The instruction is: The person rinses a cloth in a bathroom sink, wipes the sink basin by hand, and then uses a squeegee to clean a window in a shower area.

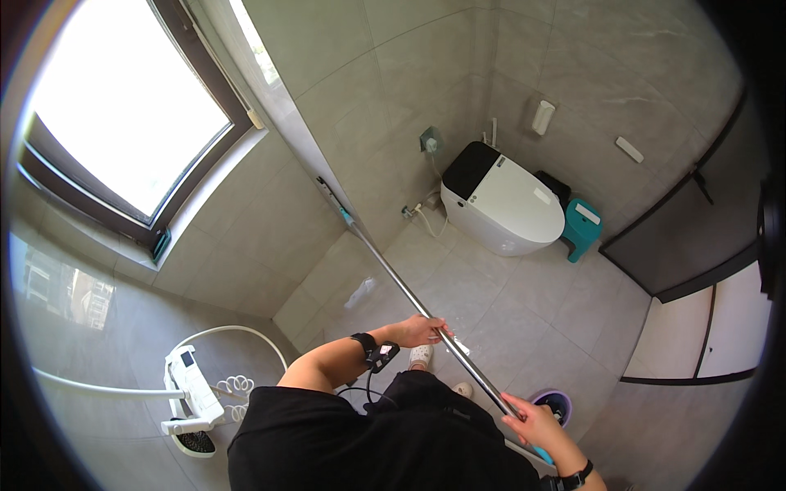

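Observation:
A long metal pole [399,283] with a blue grip end runs diagonally across the view. My left hand [424,330] is closed around its middle. Nearer its lower end, my right hand [529,420] holds the pole between thumb and fingers, just above the blue end [543,455]. The far end carries a narrow, dark head [330,195] on a light-blue joint, seen edge-on against the tall glass or mirror panel's edge beside the window wall. Whether the head touches the surface cannot be told.
A white toilet [506,205] with a black top stands ahead, beside a teal plastic stool [582,227]. A purple bucket [562,399] is near my right hand. A white shower unit [195,386] with hoses is at left, below a dark-framed window [236,113]. A dark-framed door [688,227] is at right.

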`<action>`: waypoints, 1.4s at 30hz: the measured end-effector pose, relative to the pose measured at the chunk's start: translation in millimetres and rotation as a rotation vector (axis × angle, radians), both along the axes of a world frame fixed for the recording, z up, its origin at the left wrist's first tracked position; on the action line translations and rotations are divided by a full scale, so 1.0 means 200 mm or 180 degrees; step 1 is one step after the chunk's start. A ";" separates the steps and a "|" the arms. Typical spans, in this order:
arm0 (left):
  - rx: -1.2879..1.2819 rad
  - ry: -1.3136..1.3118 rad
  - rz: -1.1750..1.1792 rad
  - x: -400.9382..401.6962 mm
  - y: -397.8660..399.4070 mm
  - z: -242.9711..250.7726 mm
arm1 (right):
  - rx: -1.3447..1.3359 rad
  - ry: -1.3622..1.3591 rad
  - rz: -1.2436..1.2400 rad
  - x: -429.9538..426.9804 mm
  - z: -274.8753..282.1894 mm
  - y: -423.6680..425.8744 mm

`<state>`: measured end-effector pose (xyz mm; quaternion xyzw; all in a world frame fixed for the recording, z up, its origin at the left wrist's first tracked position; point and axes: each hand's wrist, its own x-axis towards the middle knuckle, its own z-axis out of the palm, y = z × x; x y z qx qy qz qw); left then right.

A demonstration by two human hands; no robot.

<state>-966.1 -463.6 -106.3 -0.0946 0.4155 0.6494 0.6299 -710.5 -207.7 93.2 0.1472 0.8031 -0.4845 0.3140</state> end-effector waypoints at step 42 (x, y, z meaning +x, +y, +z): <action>0.0324 0.1241 0.0974 0.11 -0.12 0.41 | 0.0009 0.0925 0.0038 0.15 0.13 0.03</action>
